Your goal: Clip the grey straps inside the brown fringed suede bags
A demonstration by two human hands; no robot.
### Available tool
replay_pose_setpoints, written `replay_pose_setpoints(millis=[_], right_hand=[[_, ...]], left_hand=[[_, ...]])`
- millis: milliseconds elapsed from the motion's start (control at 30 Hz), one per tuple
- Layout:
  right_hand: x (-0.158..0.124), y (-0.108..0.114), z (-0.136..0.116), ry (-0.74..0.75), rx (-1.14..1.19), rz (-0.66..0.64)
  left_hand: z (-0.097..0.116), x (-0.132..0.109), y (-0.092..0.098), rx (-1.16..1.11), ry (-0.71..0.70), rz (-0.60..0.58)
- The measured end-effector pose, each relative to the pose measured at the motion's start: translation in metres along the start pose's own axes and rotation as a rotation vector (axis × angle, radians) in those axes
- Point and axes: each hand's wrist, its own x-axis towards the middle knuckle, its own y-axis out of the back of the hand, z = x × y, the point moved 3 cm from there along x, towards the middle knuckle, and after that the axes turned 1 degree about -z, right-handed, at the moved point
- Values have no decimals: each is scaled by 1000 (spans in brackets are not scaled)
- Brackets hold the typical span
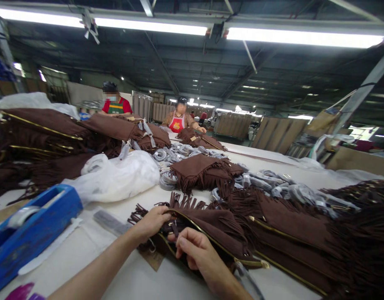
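Observation:
A brown fringed suede bag (217,227) with a gold zipper lies on the white table (85,246) in front of me. My left hand (151,223) grips the bag's left end at its opening, fingers curled over the edge. My right hand (194,250) is closed in a pinch at the bag's near edge, around a small dark strap or zipper pull. A cardboard tag (152,258) pokes out beneath the bag.
More brown fringed bags (304,237) are piled to the right, others (38,141) to the left. A blue tape dispenser (29,229), a white plastic bag (119,175) and wrapped grey straps (292,191) lie around. Two other people (179,118) work at the far end.

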Motion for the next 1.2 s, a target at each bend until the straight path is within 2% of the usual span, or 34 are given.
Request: replay_pose_setpoints(millis=[167,267,433,633,733,933,1067,1200], right_hand=[[-7,4,-7,219,-291,54],[-12,5,-6,306,-527,130],[-15,5,0,355,-841,264],[-4,-5,3,364,-931,352],[2,-9,4,411,-906,357],[14,-10,4,364,-881,363],[20,-16,-1,391,-960,365],[25,-23,-1,473,-1176,446]], left_hand=[[-9,4,3,-58,56,12],[-14,5,4,-87,66,15],[-16,7,4,-117,68,19],[-14,6,3,-112,54,0],[-14,6,4,-98,51,3],[-12,5,4,-78,31,10],[-13,5,3,-65,-5,18],[-13,6,1,-31,-37,33]])
